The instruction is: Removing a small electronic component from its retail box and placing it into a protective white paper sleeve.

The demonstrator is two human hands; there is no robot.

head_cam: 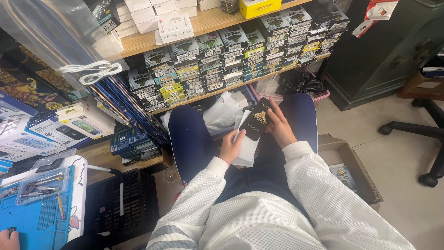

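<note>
A flat black packet (257, 121) with a gold emblem sits over the person's lap, held up between both hands. The right hand (279, 127) grips its right edge, fingers (274, 111) curled and pinching the packet. The left hand (230, 147) lies underneath, its fingers pressed together against a thin stack of white sheets (247, 147) behind the packet. By the look of it, the step in hand is sorting or checking one packet against the stack; a next move would call for a steady pinch, since the packet looks smooth and stiff and the sheets thin and slippery.

Dark blue trousers (189, 139) frame the lap. Beyond the knees lies a crumpled white plastic bag (223, 113). A wooden shelf (134, 44) carries rows of slim labelled boxes (217, 60). An open cardboard box (356, 166) stands on the tiled floor (402, 153) to the right; a blue worktop mat (41, 217) lies to the left.
</note>
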